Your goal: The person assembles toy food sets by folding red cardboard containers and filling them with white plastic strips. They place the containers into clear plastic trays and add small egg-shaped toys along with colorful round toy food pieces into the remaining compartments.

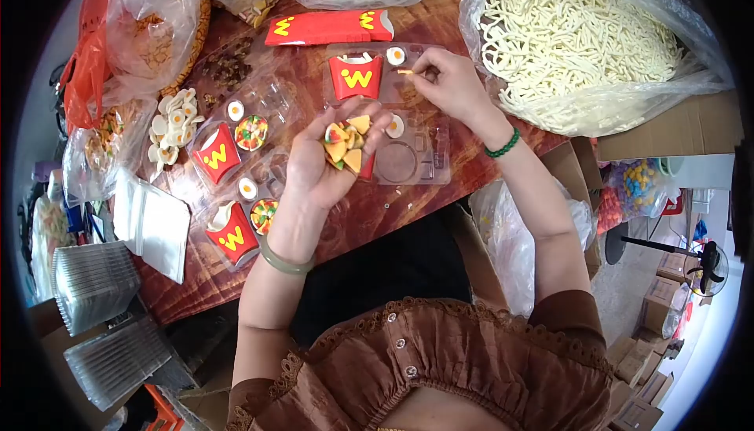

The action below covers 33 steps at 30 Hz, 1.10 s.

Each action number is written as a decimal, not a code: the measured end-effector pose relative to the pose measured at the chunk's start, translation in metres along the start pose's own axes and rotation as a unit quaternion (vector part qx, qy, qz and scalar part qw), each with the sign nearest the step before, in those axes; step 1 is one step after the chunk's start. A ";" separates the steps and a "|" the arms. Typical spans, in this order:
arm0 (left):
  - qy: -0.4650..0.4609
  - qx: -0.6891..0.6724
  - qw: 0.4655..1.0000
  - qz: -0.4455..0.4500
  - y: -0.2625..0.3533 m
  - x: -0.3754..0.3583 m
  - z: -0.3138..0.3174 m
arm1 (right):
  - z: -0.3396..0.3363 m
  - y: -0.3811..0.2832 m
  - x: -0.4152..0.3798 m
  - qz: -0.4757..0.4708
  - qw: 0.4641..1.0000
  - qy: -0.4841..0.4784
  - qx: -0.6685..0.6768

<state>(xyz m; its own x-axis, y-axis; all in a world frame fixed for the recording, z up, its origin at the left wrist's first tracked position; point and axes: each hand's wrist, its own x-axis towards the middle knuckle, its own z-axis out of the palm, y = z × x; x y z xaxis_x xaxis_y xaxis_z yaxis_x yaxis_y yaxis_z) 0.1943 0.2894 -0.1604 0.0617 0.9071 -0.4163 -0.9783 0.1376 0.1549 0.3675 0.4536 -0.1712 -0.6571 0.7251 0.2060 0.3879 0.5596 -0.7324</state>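
The left hand (318,168) cupped a cluster of pizza-slice candies (345,144), tips pointing toward the fingertips, above the worktop (440,26). The right hand (452,81) pinched one thin fry stick (405,72), lying left to right, over a clear tray (412,160). Three red fry cartons (356,76) stood upright in trays.

The scene is evenly and brightly lit from above, with only soft shadows cast. Glare is caught on the plastic bags (597,109) at the far right. Strong fisheye bending and black corners are seen; edges are slightly blurred.
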 end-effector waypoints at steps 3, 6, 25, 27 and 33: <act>0.023 -0.019 0.998 0.051 0.026 0.020 0.001 | 0.012 0.010 0.004 -0.116 0.986 0.019 -0.118; 0.030 -0.050 0.996 0.071 0.046 0.038 -0.002 | 0.012 0.011 0.001 -0.104 0.992 -0.029 -0.062; 0.034 0.001 0.998 0.058 0.025 0.046 0.020 | 0.024 -0.051 0.004 -0.206 0.971 -0.100 0.074; 0.029 -0.013 0.998 0.054 0.027 0.046 0.018 | 0.021 -0.049 -0.001 -0.119 0.980 -0.073 0.144; 0.049 -0.046 0.996 0.060 0.038 0.055 0.010 | 0.011 -0.001 -0.001 0.101 0.972 0.035 0.209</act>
<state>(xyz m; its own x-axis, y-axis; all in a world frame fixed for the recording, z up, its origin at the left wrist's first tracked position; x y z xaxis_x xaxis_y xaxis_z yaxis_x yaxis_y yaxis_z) 0.1628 0.3482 -0.1685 -0.0718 0.8710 -0.4861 -0.9917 -0.0104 0.1279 0.3608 0.4485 -0.1780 -0.5433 0.8371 0.0634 0.1978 0.2011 -0.9594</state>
